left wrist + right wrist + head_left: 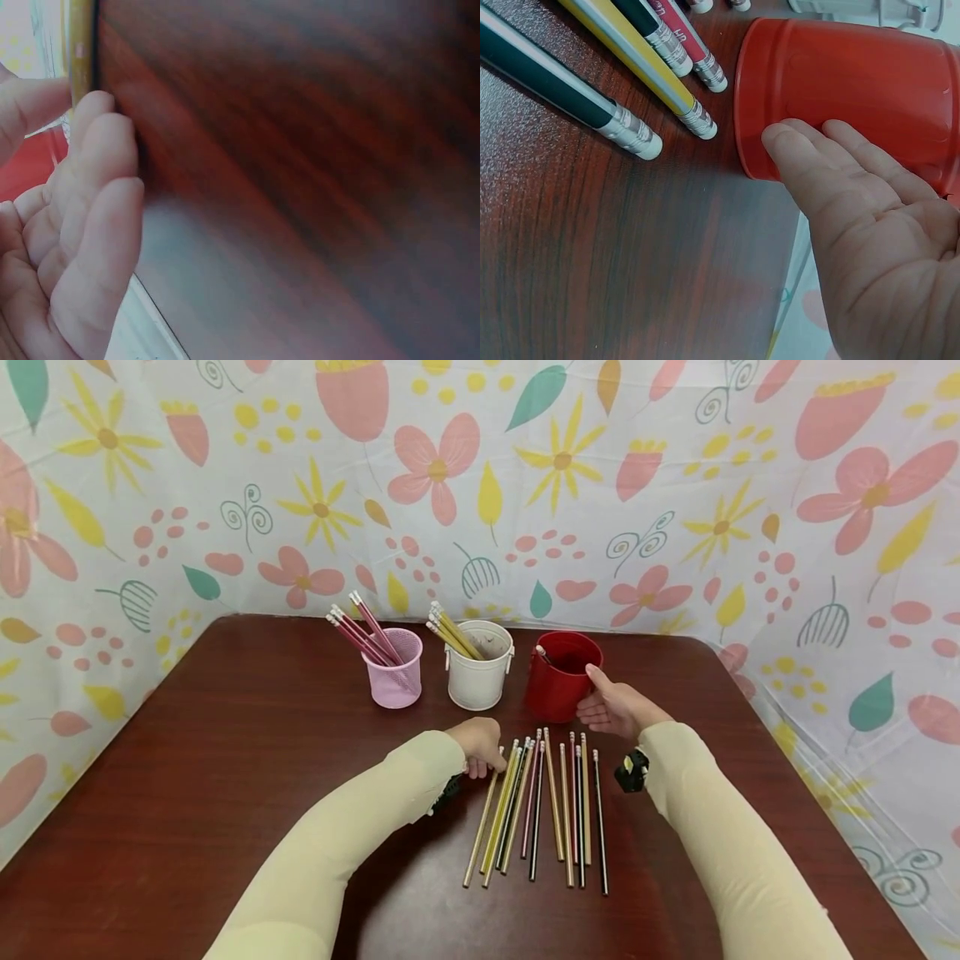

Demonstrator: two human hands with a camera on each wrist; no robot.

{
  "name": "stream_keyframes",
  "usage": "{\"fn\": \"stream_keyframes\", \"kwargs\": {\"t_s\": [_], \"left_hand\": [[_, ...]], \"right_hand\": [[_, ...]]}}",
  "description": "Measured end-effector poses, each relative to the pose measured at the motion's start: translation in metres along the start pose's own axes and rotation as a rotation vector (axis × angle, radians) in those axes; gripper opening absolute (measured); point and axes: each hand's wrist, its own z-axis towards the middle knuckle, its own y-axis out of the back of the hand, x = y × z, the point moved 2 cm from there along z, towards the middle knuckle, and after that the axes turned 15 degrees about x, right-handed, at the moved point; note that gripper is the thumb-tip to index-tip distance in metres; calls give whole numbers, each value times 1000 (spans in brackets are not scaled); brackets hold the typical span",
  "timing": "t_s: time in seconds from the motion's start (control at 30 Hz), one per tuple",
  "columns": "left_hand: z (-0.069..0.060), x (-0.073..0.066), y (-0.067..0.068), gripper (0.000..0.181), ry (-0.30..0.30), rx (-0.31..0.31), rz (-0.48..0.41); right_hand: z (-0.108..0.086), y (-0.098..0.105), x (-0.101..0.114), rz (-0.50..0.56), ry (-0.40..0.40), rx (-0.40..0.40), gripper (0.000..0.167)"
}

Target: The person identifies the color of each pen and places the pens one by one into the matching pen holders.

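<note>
Left hand (480, 743) pinches the leftmost gold pencil (482, 827) near its eraser end, thumb against fingertips, other fingers loosely bent. Pencil lies at the left end of the pencil row (537, 814), in front of the white cup (476, 687). Right hand (621, 708) spread, fingers straight, thumb by the rim, at the red cup's (551, 693) side; firm contact hard to confirm. Fingers partly cover the pencil's top; left wrist view cuts it off.
</note>
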Motion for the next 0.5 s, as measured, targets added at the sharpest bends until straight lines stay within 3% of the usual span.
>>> {"fn": "stream_keyframes", "kwargs": {"t_s": [0.27,0.33,0.5], "left_hand": [[-6,9,7,25,-57,-109,-23],[-11,9,10,24,-90,-134,-87],[-29,9,26,13,-230,-209,-364]], "right_hand": [[1,-1,1,-8,4,6,93],[1,-1,2,-4,1,3,93],[1,-1,2,-9,-3,12,92]]}}
